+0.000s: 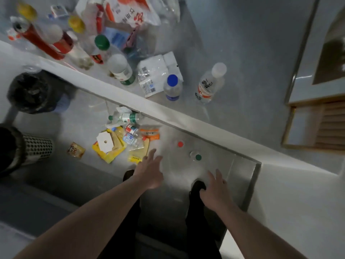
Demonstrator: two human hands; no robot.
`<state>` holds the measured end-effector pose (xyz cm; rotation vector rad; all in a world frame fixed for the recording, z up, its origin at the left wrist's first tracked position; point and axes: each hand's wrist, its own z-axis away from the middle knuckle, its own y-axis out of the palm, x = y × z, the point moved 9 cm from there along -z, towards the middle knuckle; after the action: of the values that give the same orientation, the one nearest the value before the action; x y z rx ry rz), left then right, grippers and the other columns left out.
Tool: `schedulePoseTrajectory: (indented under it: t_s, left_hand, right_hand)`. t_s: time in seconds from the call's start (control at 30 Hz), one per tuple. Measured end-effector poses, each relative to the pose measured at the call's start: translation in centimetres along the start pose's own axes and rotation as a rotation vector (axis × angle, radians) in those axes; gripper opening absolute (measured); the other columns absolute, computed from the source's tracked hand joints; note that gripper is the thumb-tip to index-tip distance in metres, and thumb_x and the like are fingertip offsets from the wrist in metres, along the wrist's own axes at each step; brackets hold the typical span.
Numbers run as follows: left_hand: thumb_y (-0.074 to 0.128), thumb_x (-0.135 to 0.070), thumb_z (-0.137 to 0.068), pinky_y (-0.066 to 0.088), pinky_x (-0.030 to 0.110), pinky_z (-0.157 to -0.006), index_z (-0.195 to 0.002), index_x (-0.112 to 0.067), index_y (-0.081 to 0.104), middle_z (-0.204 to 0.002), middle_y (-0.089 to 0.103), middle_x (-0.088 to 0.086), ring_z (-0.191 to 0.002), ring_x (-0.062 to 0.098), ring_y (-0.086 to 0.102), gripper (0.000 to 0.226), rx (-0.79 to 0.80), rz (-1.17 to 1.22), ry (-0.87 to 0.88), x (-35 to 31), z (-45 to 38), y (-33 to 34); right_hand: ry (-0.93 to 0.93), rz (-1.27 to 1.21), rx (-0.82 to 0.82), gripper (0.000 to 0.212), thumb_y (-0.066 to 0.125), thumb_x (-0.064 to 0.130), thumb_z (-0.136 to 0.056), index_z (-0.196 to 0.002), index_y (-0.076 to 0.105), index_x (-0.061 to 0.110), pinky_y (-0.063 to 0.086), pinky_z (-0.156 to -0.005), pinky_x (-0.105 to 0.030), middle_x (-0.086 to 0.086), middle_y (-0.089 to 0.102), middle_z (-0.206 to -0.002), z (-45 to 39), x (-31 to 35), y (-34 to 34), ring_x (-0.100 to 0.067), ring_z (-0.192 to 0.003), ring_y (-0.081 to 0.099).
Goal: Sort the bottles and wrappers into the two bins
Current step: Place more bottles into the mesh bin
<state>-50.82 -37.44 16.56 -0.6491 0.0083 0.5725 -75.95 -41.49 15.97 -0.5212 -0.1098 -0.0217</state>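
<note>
Both hands being held with fingers spread, nothing gripped, left hand [149,174] being reached toward yellow wrappers [110,146] on floor [177,131], right hand [214,189] apart.

A grey table [242,53] (glossy) beside a wooden slatted panel [324,126].

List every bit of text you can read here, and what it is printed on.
None reads with certainty.
Large white and orange bag: big dark characters, upside down, blurred.
White-capped bottle: dark characters on its label, blurred.
White packets: square codes, print too small.
Orange wrapper: small print, unreadable.
</note>
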Motion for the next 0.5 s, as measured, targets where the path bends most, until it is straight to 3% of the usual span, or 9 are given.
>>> schedulePoseTrajectory:
  t_s: [0.33, 0.5]
  left_hand:
    - [0.061, -0.020, -0.087, 0.047, 0.041, -0.102, -0.153, -0.025, 0.029, -0.165, 0.001, -0.003, -0.135, 0.032, 0.041, 0.074, 0.003, 0.085, -0.047, -5.9, -8.7, 3.3]
    - [0.060, -0.009, -0.086, 0.050, 0.042, -0.097, -0.155, -0.022, 0.021, -0.163, 0.001, -0.003, -0.129, 0.034, 0.042, 0.080, 0.001, 0.079, 0.011, -6.6, -14.9, 5.6]
  right_hand:
    - [-0.063, 0.020, 0.005, 0.075, 0.053, 0.030, -0.096, -0.161, 0.015, 0.025, 0.037, -0.113, -0.042, -0.003, -0.002, -0.169, -9.3, -1.4, 0.1, -0.036, -0.143, 0.036]
    - [-0.125, 0.069, -0.028, 0.070, 0.059, 0.035, -0.094, -0.154, 0.027, 0.022, 0.042, -0.105, -0.037, -0.007, 0.014, -0.164, -15.5, 1.6, 2.1, -0.035, -0.131, 0.052]
